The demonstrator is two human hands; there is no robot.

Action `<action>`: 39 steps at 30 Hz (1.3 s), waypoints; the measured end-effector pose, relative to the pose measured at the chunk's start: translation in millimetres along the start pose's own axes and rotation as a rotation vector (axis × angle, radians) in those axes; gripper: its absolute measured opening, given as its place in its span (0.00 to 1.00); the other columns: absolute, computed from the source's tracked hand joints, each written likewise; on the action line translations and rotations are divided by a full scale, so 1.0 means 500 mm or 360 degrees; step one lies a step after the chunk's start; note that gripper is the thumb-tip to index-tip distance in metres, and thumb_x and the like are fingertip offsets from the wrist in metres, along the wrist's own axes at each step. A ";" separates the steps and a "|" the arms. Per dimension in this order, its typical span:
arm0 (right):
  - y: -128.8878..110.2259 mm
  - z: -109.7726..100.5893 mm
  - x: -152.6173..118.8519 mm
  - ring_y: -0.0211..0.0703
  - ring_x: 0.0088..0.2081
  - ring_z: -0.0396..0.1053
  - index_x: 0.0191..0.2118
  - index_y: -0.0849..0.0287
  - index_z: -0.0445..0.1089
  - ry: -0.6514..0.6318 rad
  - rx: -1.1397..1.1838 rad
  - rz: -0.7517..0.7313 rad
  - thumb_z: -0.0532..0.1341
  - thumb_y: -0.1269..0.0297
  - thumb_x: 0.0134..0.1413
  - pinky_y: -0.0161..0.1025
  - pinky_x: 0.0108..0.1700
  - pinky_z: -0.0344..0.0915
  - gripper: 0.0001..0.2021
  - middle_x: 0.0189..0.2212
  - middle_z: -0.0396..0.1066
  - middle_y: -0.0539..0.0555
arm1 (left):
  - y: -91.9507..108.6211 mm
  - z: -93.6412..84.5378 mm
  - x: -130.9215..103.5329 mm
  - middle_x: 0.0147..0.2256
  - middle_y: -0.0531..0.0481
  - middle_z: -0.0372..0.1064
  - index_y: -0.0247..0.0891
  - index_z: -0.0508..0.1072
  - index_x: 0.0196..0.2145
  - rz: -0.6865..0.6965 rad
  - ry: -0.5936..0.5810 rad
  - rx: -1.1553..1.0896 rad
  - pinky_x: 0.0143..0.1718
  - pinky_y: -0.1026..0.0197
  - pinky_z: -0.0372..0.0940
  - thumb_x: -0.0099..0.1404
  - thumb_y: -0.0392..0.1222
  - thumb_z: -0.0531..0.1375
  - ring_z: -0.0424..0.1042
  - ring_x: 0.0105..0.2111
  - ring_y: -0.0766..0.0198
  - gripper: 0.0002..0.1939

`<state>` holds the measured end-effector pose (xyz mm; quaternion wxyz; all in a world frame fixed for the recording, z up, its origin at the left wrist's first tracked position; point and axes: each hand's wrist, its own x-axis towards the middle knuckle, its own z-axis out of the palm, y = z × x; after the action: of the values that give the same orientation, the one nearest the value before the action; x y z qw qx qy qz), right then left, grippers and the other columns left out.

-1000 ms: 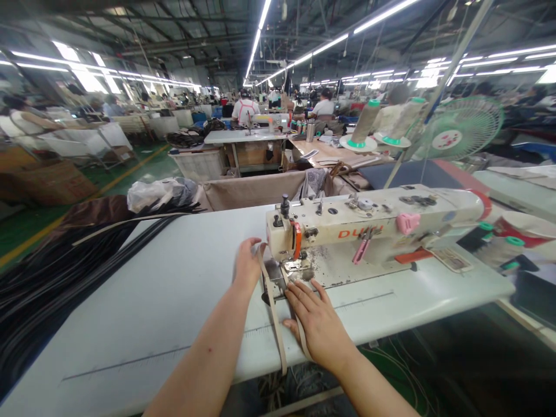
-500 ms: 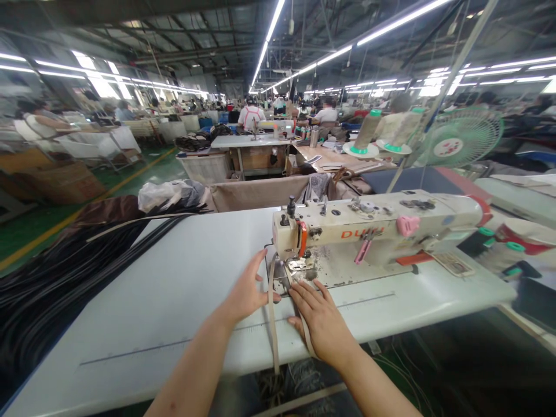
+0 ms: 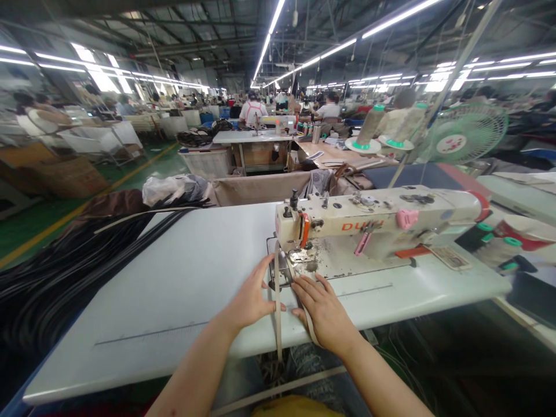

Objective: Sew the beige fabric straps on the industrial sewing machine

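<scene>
A beige strap (image 3: 278, 313) runs from beside the needle area of a white sewing machine (image 3: 373, 217) down over the table's front edge. My left hand (image 3: 249, 298) has thumb and fingers spread apart, the thumb passing under or against this strap. To the right, my right hand (image 3: 324, 310) lies over a second length of strap (image 3: 310, 325), fingers together and pointing at the presser foot (image 3: 299, 256). That length leads up to the foot; part of it is hidden beneath my fingers.
Long black strips (image 3: 87, 260) are heaped along the table's left side. Behind the table stands a beige cloth-lined bin (image 3: 260, 190). Thread cones (image 3: 369, 127) and a green fan (image 3: 464, 136) are at the right. People sit at machines farther back.
The view has shifted slightly, so table and machine sit a little differently. Both hands keep nearly the same pose beside the straps.
</scene>
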<state>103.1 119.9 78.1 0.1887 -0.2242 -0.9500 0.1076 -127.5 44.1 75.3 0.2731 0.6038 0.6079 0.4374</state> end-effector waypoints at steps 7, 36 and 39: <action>-0.003 -0.007 -0.005 0.62 0.66 0.65 0.63 0.60 0.68 -0.0017 0.0042 0.0010 0.60 0.59 0.69 0.68 0.70 0.55 0.21 0.65 0.70 0.64 | -0.023 0.012 0.018 0.73 0.38 0.44 0.50 0.44 0.75 -0.0015 0.0126 0.0036 0.48 0.49 0.71 0.47 0.38 0.78 0.60 0.66 0.38 0.67; 0.090 -0.094 -0.009 0.42 0.29 0.72 0.36 0.53 0.69 0.1000 0.1641 0.1130 0.64 0.41 0.56 0.38 0.30 0.68 0.19 0.26 0.69 0.47 | 0.082 -0.004 -0.119 0.36 0.48 0.69 0.40 0.74 0.36 -0.0243 -0.0329 0.0396 0.40 0.58 0.62 0.71 0.39 0.55 0.71 0.37 0.58 0.08; 0.031 -0.068 -0.041 0.43 0.26 0.68 0.36 0.55 0.73 0.0621 0.1574 0.1066 0.63 0.47 0.60 0.39 0.28 0.65 0.15 0.24 0.69 0.48 | 0.081 -0.011 -0.131 0.36 0.47 0.71 0.40 0.75 0.36 -0.0290 -0.0384 0.0426 0.42 0.58 0.63 0.73 0.40 0.53 0.72 0.40 0.56 0.11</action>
<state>139.9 128.1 97.9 0.3960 -0.4114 -0.6143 0.5446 -104.4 -25.1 99.8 0.2997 0.6252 0.6757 0.2506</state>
